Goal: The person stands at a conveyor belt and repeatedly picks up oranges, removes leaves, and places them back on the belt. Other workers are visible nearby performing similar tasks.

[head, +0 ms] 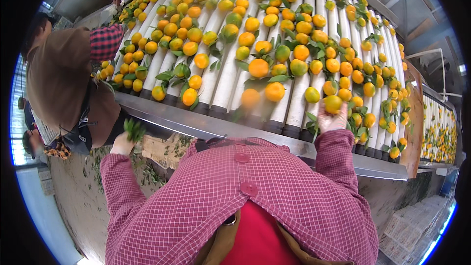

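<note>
In my right hand [331, 120], near the conveyor's front rail, is a yellow-green mandarin [333, 104], its fruit resting against the fingers. Other mandarins lie close around it, one greenish mandarin [312, 95] just to the left. Out past the rail on the left, my left hand [122, 144] holds a bunch of green leaves [134, 129], slightly blurred, which hides most of the fingers. A motion-blurred orange mandarin [250, 98] shows above the near roller ends. White conveyor rollers [224, 77] carry many mandarins with leaves and stems.
A metal rail [206, 121] edges the rollers in front of me. At left stands a co-worker in a brown garment [66, 81]. Fallen leaves [149, 175] and a flattened piece of cardboard [162, 149] lie below. A wooden board [412, 117] borders the right end, with stacked crates [412, 224] below.
</note>
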Demonstrator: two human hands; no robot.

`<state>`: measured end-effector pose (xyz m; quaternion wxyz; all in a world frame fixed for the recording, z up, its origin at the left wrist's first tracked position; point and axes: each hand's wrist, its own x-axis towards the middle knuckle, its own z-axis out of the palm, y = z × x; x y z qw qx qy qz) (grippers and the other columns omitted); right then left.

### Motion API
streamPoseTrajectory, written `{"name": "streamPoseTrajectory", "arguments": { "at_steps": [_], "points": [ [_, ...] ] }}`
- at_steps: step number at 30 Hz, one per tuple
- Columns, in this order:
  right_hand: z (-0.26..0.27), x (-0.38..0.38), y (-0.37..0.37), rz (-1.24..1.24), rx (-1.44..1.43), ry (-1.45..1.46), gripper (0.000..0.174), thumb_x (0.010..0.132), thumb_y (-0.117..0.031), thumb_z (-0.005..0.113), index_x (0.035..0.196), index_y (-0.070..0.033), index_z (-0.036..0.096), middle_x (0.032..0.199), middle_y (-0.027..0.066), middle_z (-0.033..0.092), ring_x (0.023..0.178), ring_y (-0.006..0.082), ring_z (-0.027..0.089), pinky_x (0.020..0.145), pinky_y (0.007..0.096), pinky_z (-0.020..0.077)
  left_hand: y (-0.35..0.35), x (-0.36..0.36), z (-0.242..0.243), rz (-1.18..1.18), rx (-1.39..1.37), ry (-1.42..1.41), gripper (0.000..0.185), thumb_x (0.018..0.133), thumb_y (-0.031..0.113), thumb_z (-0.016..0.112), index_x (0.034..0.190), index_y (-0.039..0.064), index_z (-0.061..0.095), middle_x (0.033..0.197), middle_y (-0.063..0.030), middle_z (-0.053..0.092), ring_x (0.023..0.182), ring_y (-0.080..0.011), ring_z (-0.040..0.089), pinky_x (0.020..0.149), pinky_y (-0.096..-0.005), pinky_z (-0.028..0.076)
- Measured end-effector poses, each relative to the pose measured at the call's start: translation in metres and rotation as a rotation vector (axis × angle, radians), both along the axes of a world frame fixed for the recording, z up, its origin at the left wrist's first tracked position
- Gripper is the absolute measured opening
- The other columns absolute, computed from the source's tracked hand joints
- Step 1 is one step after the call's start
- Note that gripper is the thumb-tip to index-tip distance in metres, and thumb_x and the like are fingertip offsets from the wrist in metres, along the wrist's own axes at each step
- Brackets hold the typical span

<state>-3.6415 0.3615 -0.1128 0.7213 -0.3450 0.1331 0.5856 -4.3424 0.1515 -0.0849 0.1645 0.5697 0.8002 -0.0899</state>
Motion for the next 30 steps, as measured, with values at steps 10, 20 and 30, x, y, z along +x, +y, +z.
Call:
{"name": "streamPoseTrajectory", "arguments": {
  "at_steps": [10,20,30],
  "points": [
    [-0.033,-0.145,0.018,0.844,0.71,-2.298,0.049,0.071,-0.019,0.074,0.119,-0.012,0.064,0.128,0.011,0.059,0.126,0.0355,0.048,0.108,0.0468,0.0378,-0.024,0.014,0.019,0.289,-0.059,-0.12,0.057,0.093,0.047,0.05,0.125,0.002,0.061,0.118,-0.0256,0.064,0.116,-0.0416,0.059,0.097,-0.0448,0.047],
    [-0.022,-0.074,0.1,0.59,-0.072,-2.325,0.024,0.079,-0.006,0.062,0.102,-0.004,0.072,0.101,0.0171,0.07,0.099,0.0355,0.065,0.09,0.0425,0.0507,0.131,0.119,0.026,-0.15,0.036,-0.222,0.063,0.088,0.035,0.064,0.144,0.013,0.044,0.141,-0.0153,0.05,0.127,-0.033,0.05,0.107,-0.0408,0.042],
    [-0.044,-0.238,-0.003,1.034,0.781,-2.541,0.022,0.07,-0.016,0.068,0.092,-0.015,0.071,0.119,0.0082,0.064,0.126,0.031,0.05,0.11,0.0529,0.0318,0.17,0.127,-0.018,-0.454,-0.021,-0.278,0.079,0.074,0.028,0.077,0.145,0.026,0.042,0.149,-0.0152,0.04,0.126,-0.0358,0.051,0.101,-0.0403,0.048]
  ]
}}
